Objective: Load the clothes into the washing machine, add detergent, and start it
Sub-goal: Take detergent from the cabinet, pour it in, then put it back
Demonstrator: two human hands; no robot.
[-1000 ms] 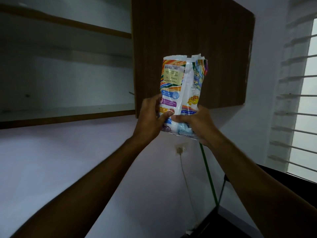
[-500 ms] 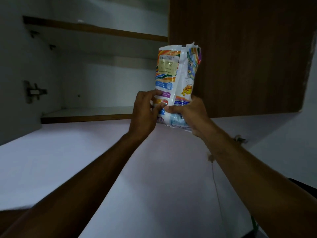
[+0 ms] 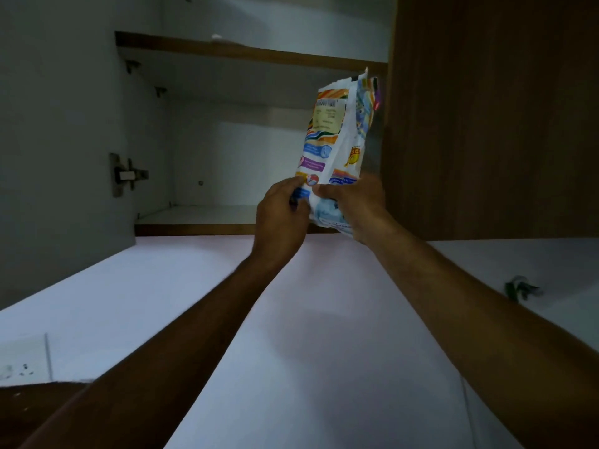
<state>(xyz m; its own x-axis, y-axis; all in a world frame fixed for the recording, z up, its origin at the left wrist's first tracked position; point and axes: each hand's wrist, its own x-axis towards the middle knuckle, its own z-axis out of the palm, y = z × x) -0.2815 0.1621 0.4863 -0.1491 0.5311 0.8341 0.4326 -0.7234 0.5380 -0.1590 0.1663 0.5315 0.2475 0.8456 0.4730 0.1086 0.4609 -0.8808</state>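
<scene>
Detergent pack (image 3: 337, 150), a white pouch printed with coloured bands and panels, is held up at arm's length in front of an open wall cabinet (image 3: 227, 131). It stands nearly upright, leaning a little to the right, with its torn top edge pointing up toward the upper shelf (image 3: 246, 53). Its lower end is caught between both hands, at about the level of the cabinet's bottom board (image 3: 194, 229).

Left hand (image 3: 280, 218) grips the pack's lower left edge, thumb pressed on the printed front and fingers curled behind. Right hand (image 3: 358, 205) grasps the lower right side and the bottom corner, thumb on the front near the other thumb, fingers wrapped round the back. The thumbs lie close together on the pack; whether they touch I cannot tell.

Behind the pack on the right is the dark wooden door (image 3: 486, 118), swung open. A metal hinge (image 3: 124, 175) sits on the cabinet's left inner wall. Below the cabinet runs a pale wall (image 3: 324, 351), with a white socket plate (image 3: 22, 358) at the lower left and a small green clip or tie (image 3: 520, 290) at the right.
</scene>
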